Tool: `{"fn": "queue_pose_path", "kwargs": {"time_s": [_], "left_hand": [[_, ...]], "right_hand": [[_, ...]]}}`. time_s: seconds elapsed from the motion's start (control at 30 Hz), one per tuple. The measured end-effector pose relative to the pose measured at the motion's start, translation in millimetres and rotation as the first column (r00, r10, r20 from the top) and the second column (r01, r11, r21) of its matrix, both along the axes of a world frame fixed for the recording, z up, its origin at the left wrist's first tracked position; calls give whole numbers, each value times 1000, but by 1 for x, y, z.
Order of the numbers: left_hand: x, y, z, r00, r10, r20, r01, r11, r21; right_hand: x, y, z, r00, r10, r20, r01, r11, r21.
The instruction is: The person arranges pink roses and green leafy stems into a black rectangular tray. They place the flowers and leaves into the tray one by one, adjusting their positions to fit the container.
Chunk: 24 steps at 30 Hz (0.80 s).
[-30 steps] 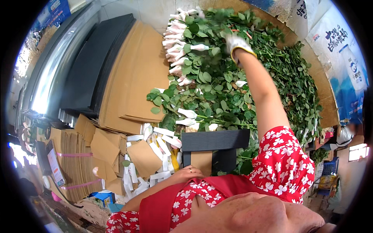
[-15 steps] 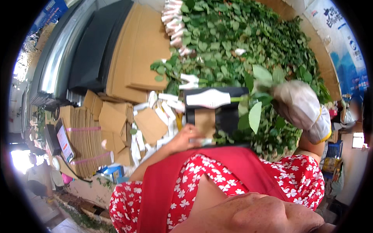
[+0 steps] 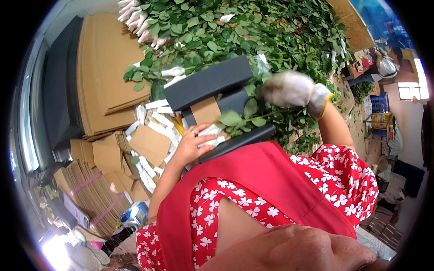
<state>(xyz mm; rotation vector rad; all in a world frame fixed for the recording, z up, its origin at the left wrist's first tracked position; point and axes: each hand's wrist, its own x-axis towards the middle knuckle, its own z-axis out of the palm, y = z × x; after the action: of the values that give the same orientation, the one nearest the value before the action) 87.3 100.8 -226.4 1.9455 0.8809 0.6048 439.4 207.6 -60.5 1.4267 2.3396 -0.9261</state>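
My bare left hand (image 3: 193, 143), a ring on one finger, curls over a white-sleeved flower head (image 3: 210, 132). A green leafy stem (image 3: 246, 123) runs from it to the right, between two black padded bars. The farther black bar (image 3: 210, 81) lies tilted, with a brown cardboard piece (image 3: 205, 111) below it. The nearer bar (image 3: 239, 143) rests against my red apron (image 3: 253, 167). My right hand (image 3: 289, 88), in a pale glove with a yellow cuff edge, is raised beside the leaves right of the bars. Motion blur hides its fingers.
A large pile of leafy stems (image 3: 253, 31) fills the far side, white-sleeved heads (image 3: 134, 18) at its left end. Large cardboard sheets (image 3: 108, 63), bundled brown card (image 3: 83, 189) and loose white sleeves (image 3: 144, 174) lie left. A person (image 3: 384, 65) is at the far right.
The view has turned. My gloved right hand has moved left, closer to the bars. The white sleeve that lay along the farther bar is gone from it. My left hand now covers a white-sleeved head.
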Motion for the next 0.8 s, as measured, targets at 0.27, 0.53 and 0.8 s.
{"fn": "queue_pose_path", "kwargs": {"time_s": [0.27, 0.53, 0.8], "left_hand": [[10, 25, 25, 975, -214, -53, 207, 972, -110], [3, 22, 14, 975, -194, -111, 194, 981, -15], [0, 5, -25, 996, 79, -37, -80, 997, -10]], "right_hand": [[42, 117, -175, 895, 42, 444, -177, 948, 266], [-12, 125, 18, 928, -332, -167, 371, 845, 385], [56, 23, 74, 992, -89, -94, 124, 860, 496]]}}
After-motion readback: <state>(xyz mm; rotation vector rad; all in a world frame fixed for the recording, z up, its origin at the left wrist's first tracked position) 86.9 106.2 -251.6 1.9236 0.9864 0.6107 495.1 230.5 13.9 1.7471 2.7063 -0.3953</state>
